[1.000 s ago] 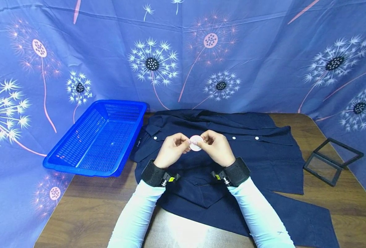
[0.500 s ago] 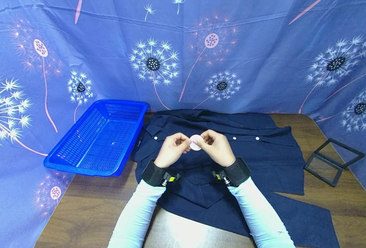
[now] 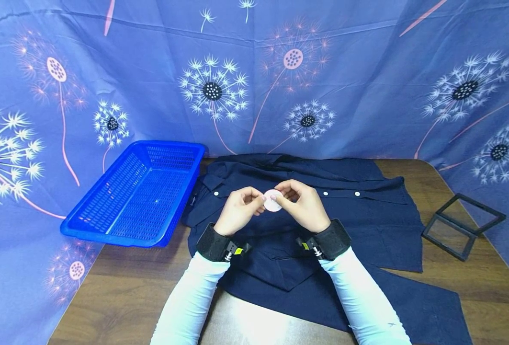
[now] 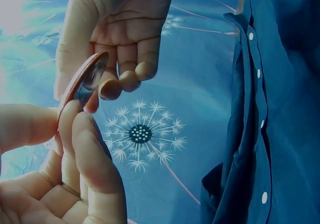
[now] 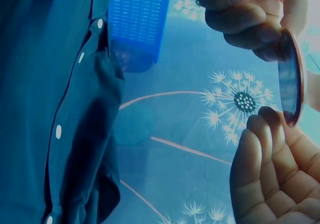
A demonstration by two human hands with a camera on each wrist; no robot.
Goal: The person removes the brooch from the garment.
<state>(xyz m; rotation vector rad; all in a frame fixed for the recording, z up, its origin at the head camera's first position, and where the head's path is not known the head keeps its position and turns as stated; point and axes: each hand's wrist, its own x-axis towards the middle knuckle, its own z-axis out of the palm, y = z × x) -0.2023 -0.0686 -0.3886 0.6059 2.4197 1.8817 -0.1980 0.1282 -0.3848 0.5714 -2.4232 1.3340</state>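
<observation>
One wooden table (image 3: 120,297), two grips (image 3: 239,209) (image 3: 303,206), one disc (image 3: 272,205).

Disc (image 3: 270,206) partly hidden by right hand (image 3: 304,205), dark shirt (image 3: 366,230) cropped

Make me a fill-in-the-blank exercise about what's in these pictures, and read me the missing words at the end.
1. The disc that the left hand pinches has the outline of a ____.
2. The buttons on the dark shirt are coloured ____.
3. The basket at the person's left is coloured ____.
4. The black frame lies to the person's ____ of the shirt.

Missing words: circle; white; blue; right.
</observation>
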